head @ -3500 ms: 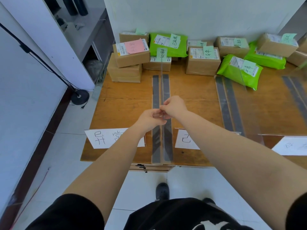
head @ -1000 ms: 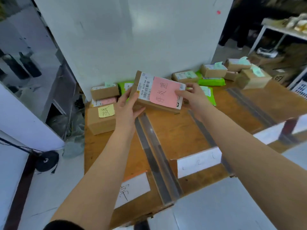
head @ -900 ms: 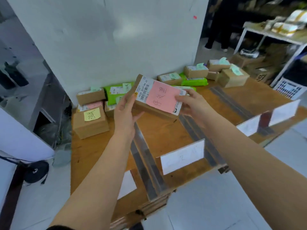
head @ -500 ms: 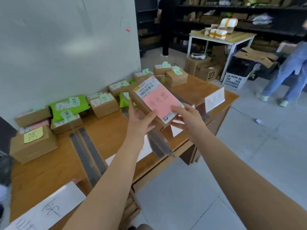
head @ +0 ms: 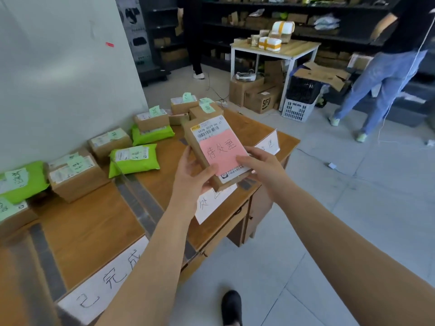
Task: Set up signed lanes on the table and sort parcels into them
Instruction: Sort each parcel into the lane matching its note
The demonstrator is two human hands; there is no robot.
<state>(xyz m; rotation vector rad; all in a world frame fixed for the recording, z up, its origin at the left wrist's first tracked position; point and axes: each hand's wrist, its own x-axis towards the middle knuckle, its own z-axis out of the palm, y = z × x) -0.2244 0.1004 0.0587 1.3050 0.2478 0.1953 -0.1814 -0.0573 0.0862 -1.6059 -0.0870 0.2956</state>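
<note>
— Reaching forward, both arms are stretched out over the near edge of the surface point(head: 98, 229)?
— Yes. The left hand point(head: 191, 176) and right hand point(head: 263, 165) hold the parcel point(head: 215, 147) above the surface's right end, fingers curled round its lower corners, thumbs on the pink note point(head: 221, 151).

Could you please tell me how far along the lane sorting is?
Done: grey tape lane strips and white paper signs are laid. In hand: left hand and right hand hold a pink-noted cardboard parcel. Left: boxes and green mailer bags remain unsorted by the wall.
</note>
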